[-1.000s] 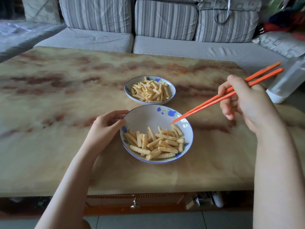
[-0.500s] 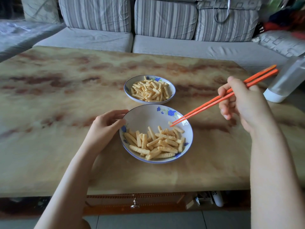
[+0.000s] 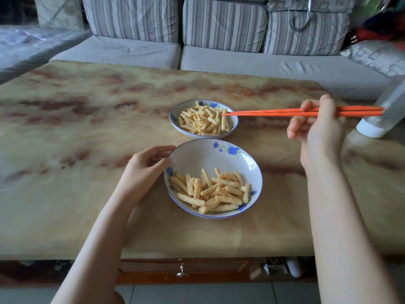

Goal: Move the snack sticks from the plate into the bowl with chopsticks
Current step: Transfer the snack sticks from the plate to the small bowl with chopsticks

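With my right hand [image 3: 315, 137] gripping the long orange chopsticks [image 3: 274, 112], tips over the far small blue-flowered bowl [image 3: 173, 116], I'd part them low so the ridged yellow snack stick [image 3: 223, 123] at their tips lands inside, while my left hand [image 3: 144, 170] grips the near wide white plate [image 3: 197, 155].

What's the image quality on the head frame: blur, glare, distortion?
Head view: soft daylight with only faint shadows. There is a small glare spot on the plate. The table is smeared by motion blur at left, and the bottle at the right edge is blurred. The chopsticks and snack sticks are fairly sharp. Wide-angle distortion bows the table's near edge.
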